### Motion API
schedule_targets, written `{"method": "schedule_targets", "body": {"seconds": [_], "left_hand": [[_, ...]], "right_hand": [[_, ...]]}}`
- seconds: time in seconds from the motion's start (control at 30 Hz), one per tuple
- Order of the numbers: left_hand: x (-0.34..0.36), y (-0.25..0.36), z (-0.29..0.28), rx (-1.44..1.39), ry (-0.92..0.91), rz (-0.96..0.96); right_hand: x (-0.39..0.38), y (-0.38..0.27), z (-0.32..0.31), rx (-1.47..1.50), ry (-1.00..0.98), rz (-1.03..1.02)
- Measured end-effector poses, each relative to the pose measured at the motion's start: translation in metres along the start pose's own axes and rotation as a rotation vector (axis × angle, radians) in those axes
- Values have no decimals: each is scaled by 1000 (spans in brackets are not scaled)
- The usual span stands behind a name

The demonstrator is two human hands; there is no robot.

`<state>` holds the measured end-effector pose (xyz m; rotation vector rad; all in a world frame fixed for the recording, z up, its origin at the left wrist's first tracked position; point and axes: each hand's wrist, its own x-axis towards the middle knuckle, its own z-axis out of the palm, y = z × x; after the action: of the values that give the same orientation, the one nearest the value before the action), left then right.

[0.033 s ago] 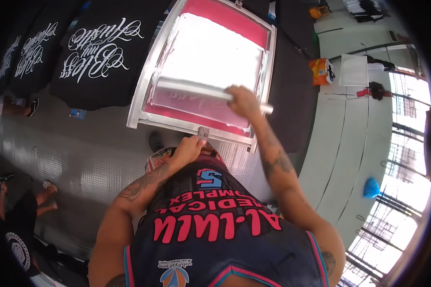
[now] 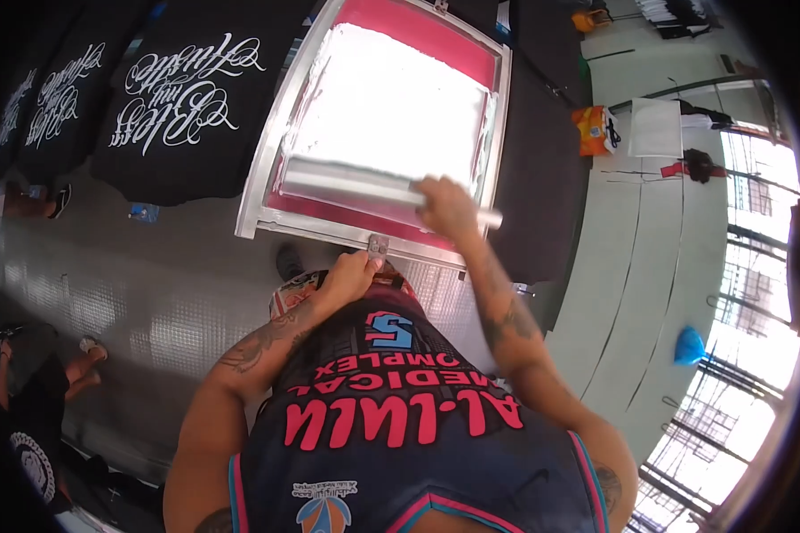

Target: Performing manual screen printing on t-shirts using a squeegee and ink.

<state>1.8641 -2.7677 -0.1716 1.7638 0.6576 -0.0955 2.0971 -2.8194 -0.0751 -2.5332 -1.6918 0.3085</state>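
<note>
My right hand (image 2: 448,210) is closed around a long pale squeegee (image 2: 351,182) lying across a screen-printing frame (image 2: 256,182). The squeegee stands near the frame's near end and slants slightly down to the right. Beyond its blade, white ink (image 2: 391,107) covers most of the mesh. Pink-red mesh (image 2: 458,49) shows at the far end, with a narrower strip at the near end. At the middle of the near rail, my left hand (image 2: 354,274) has its fingers curled at a small metal bracket (image 2: 378,244); its fingertips are partly hidden.
Black shirts with white lettering (image 2: 182,98) lie in a row to the left. A dark cloth-covered surface (image 2: 542,151) extends right of the frame. Another person (image 2: 40,382) is at the lower left. An orange bag (image 2: 593,131) and a blue bag (image 2: 690,346) are at the right.
My right hand and the squeegee have come slightly nearer to me, and the white ink's near edge has followed. My left hand stays at the bracket.
</note>
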Motion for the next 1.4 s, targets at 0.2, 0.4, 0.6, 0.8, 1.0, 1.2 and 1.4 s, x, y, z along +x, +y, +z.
{"method": "schedule_targets", "body": {"seconds": [0.2, 0.4, 0.6, 0.8, 1.0, 1.2, 1.4], "left_hand": [[13, -13, 0, 46, -137, 76], [24, 27, -74, 259, -495, -173], [52, 65, -142, 57, 147, -61], [150, 83, -169, 747, 706, 395], [141, 64, -197, 1045, 264, 549], [40, 61, -188, 829, 254, 550], [15, 53, -178, 765, 181, 415]], "right_hand": [[-63, -45, 7, 31, 155, 15], [49, 48, -61, 66, 77, 212], [187, 150, -57, 97, 160, 83], [141, 113, 51, -227, 352, -62], [10, 64, 2, 64, 407, 37], [-102, 49, -1, -7, 310, 312], [-118, 32, 19, 152, 296, 252]]}}
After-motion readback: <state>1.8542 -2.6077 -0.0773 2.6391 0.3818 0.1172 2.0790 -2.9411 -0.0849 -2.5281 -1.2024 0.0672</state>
